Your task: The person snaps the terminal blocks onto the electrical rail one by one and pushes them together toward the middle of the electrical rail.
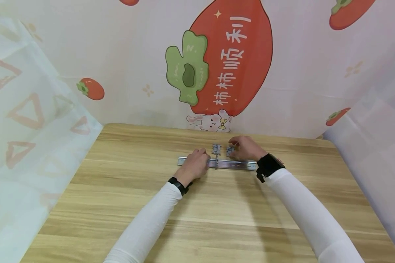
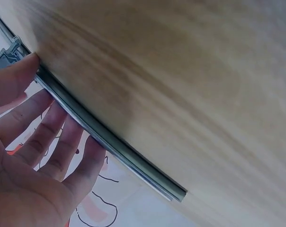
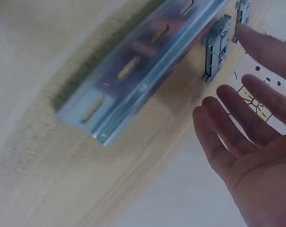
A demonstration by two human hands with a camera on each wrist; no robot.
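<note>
A person's left hand point(image 1: 195, 164) grips a metal rail point(image 1: 232, 164) on a wooden table point(image 1: 197, 212) as the right hand point(image 1: 247, 148), fingers loosely extended and holding nothing, hovers beside two gray blocks point(image 1: 230, 151) behind it.

My bare left hand point(image 1: 195, 165) grips the slotted silver metal rail point(image 1: 232, 164) left of its middle, thumb on one side and four fingers on the other. My bare right hand point(image 1: 247, 148) is just beyond the rail's right half, fingers gently bent, thumb apart. Both forearms, in white fabric sleeves point(image 1: 146, 224), come from the rail's near side; a slim black band point(image 1: 178, 185) circles my left wrist, a bulkier black device point(image 1: 269, 167) my right.
</note>
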